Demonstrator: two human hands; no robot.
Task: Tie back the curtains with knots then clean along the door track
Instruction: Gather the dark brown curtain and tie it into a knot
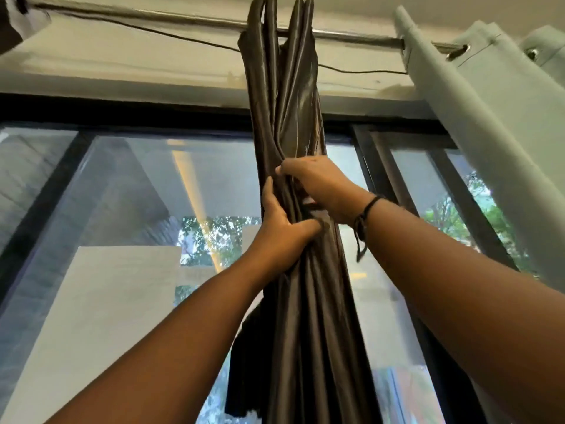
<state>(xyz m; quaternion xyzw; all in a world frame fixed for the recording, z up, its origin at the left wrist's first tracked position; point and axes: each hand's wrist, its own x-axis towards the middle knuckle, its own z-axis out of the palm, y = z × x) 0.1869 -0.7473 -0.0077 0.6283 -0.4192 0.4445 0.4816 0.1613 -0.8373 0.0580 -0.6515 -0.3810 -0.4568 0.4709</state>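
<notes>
Left hand [282, 228]: nearest to me, below the rod, I have it wrapped round the gathered brown curtain [293, 179], thumb across the front folds, fingers behind and hidden.
Right hand [318, 186]: just above the left one, fingers curled over the same bundle from the right, pinching the folds together; a dark cord sits on that wrist.
Handling: I judge the cloth soft, limp and fairly light, with a satin sheen that may slip through a loose hold, so I would keep both hands tight on the bunched middle.
Looks: 1 dark brown panel, glossy, drawn into long vertical pleats, no knot yet.
Position: it hangs from the curtain rod [351, 35], in front of the glass door.
Pale curtain [477, 96]: on the same rod, to the right.
</notes>
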